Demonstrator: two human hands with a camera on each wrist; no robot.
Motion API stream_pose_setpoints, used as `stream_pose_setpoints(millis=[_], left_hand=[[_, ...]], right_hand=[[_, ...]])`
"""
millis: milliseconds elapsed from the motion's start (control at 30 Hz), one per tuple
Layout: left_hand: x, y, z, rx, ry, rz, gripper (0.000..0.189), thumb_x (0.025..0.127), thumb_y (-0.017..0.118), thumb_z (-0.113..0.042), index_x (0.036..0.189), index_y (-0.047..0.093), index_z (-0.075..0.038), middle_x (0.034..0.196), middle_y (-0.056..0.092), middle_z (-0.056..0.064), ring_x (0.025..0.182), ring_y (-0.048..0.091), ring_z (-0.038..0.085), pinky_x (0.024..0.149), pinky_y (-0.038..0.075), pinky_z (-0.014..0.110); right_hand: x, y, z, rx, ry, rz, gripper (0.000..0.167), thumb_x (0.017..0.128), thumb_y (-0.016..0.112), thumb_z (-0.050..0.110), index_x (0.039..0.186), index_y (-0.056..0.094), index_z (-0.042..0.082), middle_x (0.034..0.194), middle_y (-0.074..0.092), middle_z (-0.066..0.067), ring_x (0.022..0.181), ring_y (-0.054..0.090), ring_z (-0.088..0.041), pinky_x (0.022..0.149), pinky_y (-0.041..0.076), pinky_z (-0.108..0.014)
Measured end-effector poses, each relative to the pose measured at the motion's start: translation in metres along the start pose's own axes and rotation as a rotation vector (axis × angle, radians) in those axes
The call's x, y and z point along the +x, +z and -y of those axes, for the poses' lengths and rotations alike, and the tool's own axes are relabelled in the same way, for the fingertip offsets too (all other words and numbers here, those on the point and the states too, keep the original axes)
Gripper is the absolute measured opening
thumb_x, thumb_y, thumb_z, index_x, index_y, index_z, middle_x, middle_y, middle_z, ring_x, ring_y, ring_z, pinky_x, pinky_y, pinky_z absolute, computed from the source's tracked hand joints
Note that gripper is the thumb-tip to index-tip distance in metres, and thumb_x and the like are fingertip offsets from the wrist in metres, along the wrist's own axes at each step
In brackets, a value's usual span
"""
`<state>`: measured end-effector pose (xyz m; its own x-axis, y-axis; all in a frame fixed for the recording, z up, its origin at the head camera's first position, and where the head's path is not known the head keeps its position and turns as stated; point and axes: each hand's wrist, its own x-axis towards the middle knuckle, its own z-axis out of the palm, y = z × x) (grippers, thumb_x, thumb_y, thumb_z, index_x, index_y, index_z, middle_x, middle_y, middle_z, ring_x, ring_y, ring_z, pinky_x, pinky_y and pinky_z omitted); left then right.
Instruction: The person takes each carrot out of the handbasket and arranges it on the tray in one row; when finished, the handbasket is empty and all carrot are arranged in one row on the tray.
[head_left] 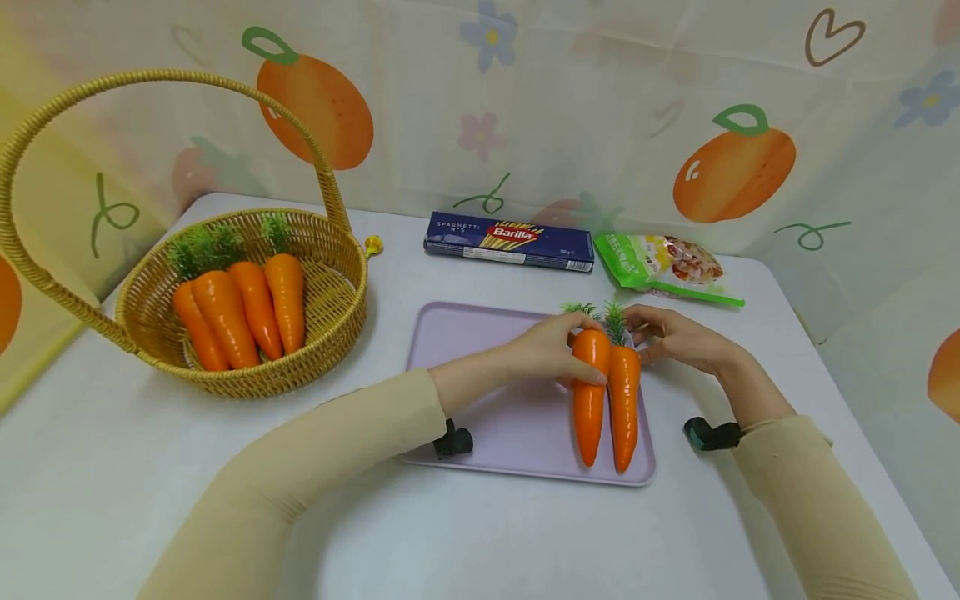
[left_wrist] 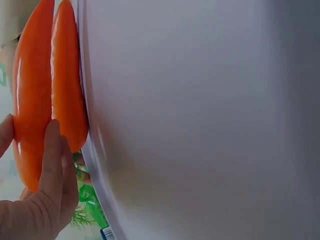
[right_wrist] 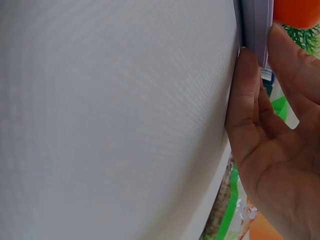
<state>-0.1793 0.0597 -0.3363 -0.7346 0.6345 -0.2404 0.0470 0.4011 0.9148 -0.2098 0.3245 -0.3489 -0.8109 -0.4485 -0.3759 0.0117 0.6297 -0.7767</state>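
My left hand (head_left: 551, 346) grips an orange carrot (head_left: 590, 417) with a green leafy top, thumb and fingers on opposite sides of its thick end. Beside it a second carrot (head_left: 624, 408) lies along the right side of a pale purple tray (head_left: 480, 433), its tip toward me. In the left wrist view the held carrot (left_wrist: 32, 85) overlaps the other one (left_wrist: 67, 75). My right hand (head_left: 686, 340) is at the tray's far right corner. Its thumb and forefinger pinch the tray's rim (right_wrist: 257, 30) in the right wrist view.
A woven basket (head_left: 322, 367) with a tall handle stands at the left, holding several carrots (head_left: 225, 321). Behind the tray lie a blue spaghetti box (head_left: 457, 233) and a green food bag (head_left: 637, 258). A small yellow object (head_left: 372, 244) sits by the basket.
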Motion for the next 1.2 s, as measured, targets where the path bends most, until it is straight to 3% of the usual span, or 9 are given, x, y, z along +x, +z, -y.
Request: stream_pose_setpoints(millis=[133,400,667,900,1200], left_hand=[[0.001,0.008,0.003,0.015,-0.011,0.008,0.061,0.079,0.083,-0.021,0.131,0.053,-0.016,0.109,0.062,0.009,0.083,0.061,0.017,0.065,0.059,0.025],[0.001,0.014,0.007,0.131,0.038,-0.014,0.059,0.08,0.082,-0.028,0.129,0.053,-0.017,0.115,0.063,0.005,0.093,0.058,0.016,0.073,0.048,0.02],[0.001,0.014,0.007,0.167,0.025,-0.03,0.058,0.082,0.081,-0.028,0.131,0.054,-0.016,0.119,0.064,0.008,0.093,0.058,0.015,0.073,0.048,0.019],[0.001,0.012,0.007,0.201,0.032,-0.041,0.056,0.082,0.081,-0.024,0.131,0.057,-0.013,0.125,0.065,0.009,0.101,0.058,0.017,0.084,0.046,0.022],[0.001,0.009,0.009,0.201,0.035,-0.034,0.057,0.082,0.08,-0.021,0.132,0.056,-0.012,0.119,0.066,0.011,0.099,0.06,0.018,0.079,0.046,0.02]], right_hand=[[0.0,0.0,0.0,-0.002,0.001,-0.001,0.064,0.08,0.063,-0.006,0.14,0.042,0.0,0.132,0.044,-0.019,0.107,0.049,-0.023,0.085,0.052,-0.021],[0.0,0.0,0.0,-0.005,-0.003,0.002,0.064,0.08,0.062,-0.005,0.141,0.041,0.001,0.134,0.044,-0.02,0.109,0.049,-0.024,0.086,0.051,-0.021],[-0.001,0.0,-0.001,-0.001,-0.009,0.006,0.064,0.081,0.062,-0.005,0.141,0.042,0.001,0.134,0.044,-0.02,0.109,0.049,-0.023,0.086,0.052,-0.021],[-0.001,-0.001,0.0,-0.02,-0.011,0.002,0.066,0.08,0.061,-0.006,0.143,0.042,0.002,0.135,0.044,-0.019,0.11,0.049,-0.024,0.087,0.051,-0.02],[-0.001,0.0,0.0,-0.011,-0.004,0.002,0.066,0.079,0.06,-0.006,0.142,0.042,0.001,0.133,0.043,-0.018,0.109,0.048,-0.024,0.086,0.051,-0.021]])
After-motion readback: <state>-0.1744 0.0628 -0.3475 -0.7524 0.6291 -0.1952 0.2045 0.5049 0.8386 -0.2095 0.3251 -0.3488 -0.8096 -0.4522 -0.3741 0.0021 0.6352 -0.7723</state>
